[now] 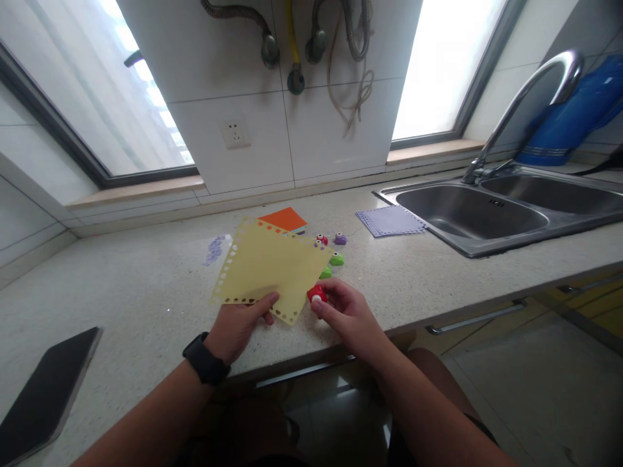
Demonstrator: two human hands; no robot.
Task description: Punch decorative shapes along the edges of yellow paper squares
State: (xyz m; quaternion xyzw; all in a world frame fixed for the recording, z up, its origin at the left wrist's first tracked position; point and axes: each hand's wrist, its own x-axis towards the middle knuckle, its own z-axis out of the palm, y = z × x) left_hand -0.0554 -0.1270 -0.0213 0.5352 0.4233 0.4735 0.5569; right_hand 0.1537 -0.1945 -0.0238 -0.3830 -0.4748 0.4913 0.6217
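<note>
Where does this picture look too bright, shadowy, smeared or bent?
In the head view, the right window is washed out to white; it is dark below the countertop; a soft shadow lies on the yellow paper beside the left hand; the blue container looks smeared; the slanting left window frame suggests wide-angle distortion.

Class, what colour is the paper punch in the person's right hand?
The paper punch in the right hand is red and white, clearest in the head view.
</note>
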